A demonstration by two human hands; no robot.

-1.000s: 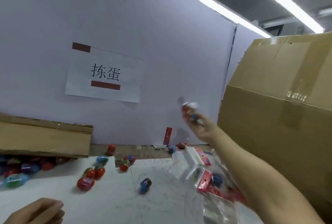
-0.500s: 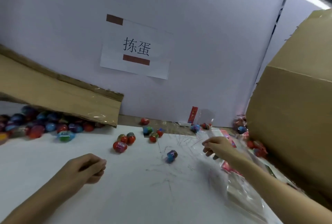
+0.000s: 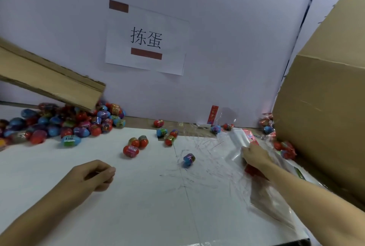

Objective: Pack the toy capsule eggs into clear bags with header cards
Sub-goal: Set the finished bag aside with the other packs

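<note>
The right hand (image 3: 255, 156) is pinching a clear bag (image 3: 240, 143) at the desk's right, while the left hand (image 3: 92, 174), loosely curled and holding nothing, is lying nearer the loose eggs (image 3: 136, 146).

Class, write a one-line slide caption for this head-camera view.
Right hand reaches into the clear bags while the left hand rests near scattered capsule eggs.

Right hand (image 3: 256, 156) fingers hidden in bags (image 3: 239, 147)
</note>
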